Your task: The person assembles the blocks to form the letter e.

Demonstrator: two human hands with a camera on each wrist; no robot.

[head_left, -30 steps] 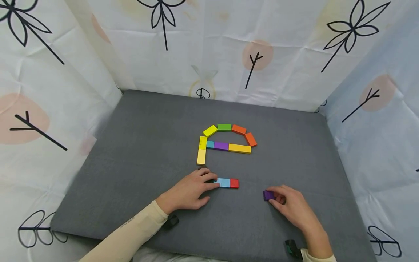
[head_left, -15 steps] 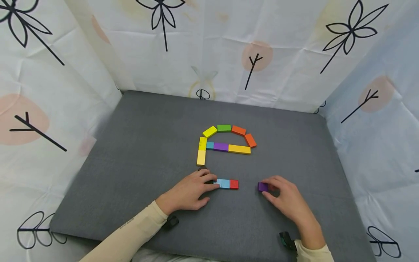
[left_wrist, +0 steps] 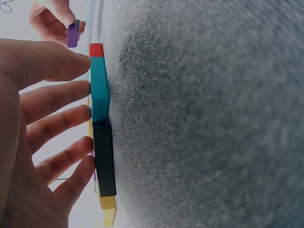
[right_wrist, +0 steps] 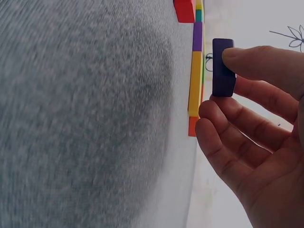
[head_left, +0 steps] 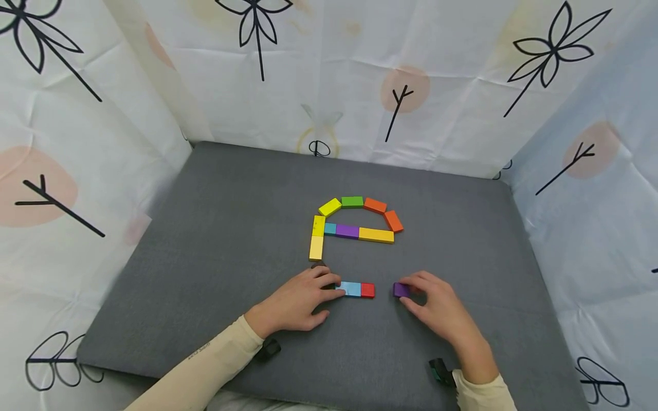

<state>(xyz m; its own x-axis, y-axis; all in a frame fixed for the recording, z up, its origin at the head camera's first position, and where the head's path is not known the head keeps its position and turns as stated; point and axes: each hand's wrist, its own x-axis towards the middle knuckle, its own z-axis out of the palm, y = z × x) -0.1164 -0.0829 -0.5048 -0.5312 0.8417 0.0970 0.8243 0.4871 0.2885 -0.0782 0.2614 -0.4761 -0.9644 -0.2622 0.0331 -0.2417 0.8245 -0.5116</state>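
My right hand [head_left: 437, 308] pinches a small purple block [head_left: 401, 290] between thumb and fingers. In the right wrist view the purple block [right_wrist: 222, 71] stands apart from the grey surface, thumb on its near face. My left hand [head_left: 293, 299] rests its fingertips along a row of blocks, fingers loosely extended. That row has a light blue block [head_left: 352, 289] with a red block [head_left: 367, 290] at its right end. A black block [left_wrist: 104, 161] continues the row in the left wrist view; from the head it is mostly hidden under my left fingers.
Behind the hands, blocks form a closed outline: a yellow block [head_left: 329, 206], a green block [head_left: 352, 202], two orange blocks [head_left: 393, 221], a long amber block [head_left: 376, 235] and others. A pale yellow block [head_left: 316, 248] extends toward me. Patterned cloth [head_left: 447, 131] encloses the grey table [head_left: 231, 217].
My right hand has carried the purple block leftward and slightly away from me, closer to the red block. My left hand and the other blocks have stayed where they were.
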